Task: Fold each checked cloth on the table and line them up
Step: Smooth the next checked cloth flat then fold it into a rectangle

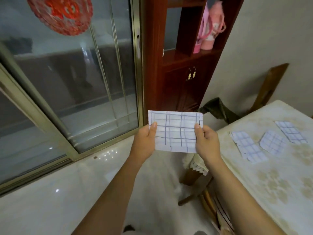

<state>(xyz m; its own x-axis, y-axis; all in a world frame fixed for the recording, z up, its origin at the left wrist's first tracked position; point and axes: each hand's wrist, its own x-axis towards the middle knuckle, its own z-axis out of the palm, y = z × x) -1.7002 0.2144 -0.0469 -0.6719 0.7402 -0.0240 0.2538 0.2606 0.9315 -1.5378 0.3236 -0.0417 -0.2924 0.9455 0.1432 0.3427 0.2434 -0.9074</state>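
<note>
Checked white cloth (175, 131) with thin blue grid lines, folded to a flat rectangle, hangs in the air in front of me, over the pale floor and left of the desk (271, 184) with its cream patterned cover. Its long axis runs left to right between my hands. My left hand (144, 143) pinches the left edge and my right hand (206, 143) the right edge, thumbs on the near face and fingers hidden behind. Both arms reach forward, the cloth's face turned up toward me. Three folded checked cloths (272, 141) lie on the desk to the right, in a loose row from near-left to far-right. My right hand is nearer them, so I judge the cloth must travel right and down to join that row.
</note>
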